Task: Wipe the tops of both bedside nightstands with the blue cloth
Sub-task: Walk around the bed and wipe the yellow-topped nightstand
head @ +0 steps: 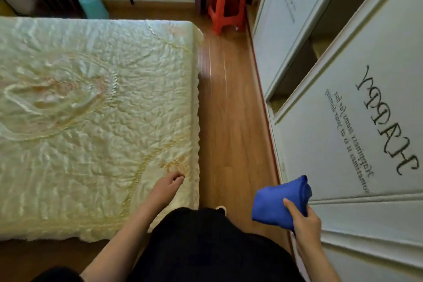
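My right hand (303, 220) grips a folded blue cloth (275, 204) at waist height, close to the white wardrobe on the right. My left hand (168, 186) hangs empty over the near corner of the bed, fingers loosely curled and apart. No nightstand is in view.
A bed with a cream quilted cover (91, 110) fills the left. A strip of wooden floor (229, 110) runs ahead between the bed and white wardrobe doors (354, 133). A red plastic stool (226, 2) stands at the far end of the strip. A teal roll (92, 6) leans beyond the bed.
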`<action>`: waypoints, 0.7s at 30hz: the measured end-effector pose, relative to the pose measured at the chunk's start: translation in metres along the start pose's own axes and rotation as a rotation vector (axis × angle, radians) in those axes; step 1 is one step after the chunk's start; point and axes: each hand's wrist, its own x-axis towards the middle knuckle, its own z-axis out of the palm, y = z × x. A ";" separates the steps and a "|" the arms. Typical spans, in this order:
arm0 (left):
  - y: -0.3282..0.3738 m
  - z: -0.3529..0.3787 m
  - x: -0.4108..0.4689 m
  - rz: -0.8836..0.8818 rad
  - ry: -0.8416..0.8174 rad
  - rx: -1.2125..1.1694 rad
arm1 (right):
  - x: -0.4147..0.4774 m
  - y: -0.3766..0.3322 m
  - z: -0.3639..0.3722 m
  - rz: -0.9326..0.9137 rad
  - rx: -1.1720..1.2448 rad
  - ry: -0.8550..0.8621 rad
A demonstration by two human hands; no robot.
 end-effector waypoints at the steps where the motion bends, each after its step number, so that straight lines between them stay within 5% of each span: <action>1: 0.022 0.000 0.017 0.016 0.006 -0.004 | 0.019 -0.014 -0.004 0.004 -0.011 0.012; 10: 0.169 0.017 0.166 0.113 0.077 -0.036 | 0.218 -0.121 -0.014 0.064 -0.029 0.056; 21: 0.282 -0.001 0.314 -0.121 0.319 -0.167 | 0.422 -0.325 0.144 -0.069 -0.090 -0.327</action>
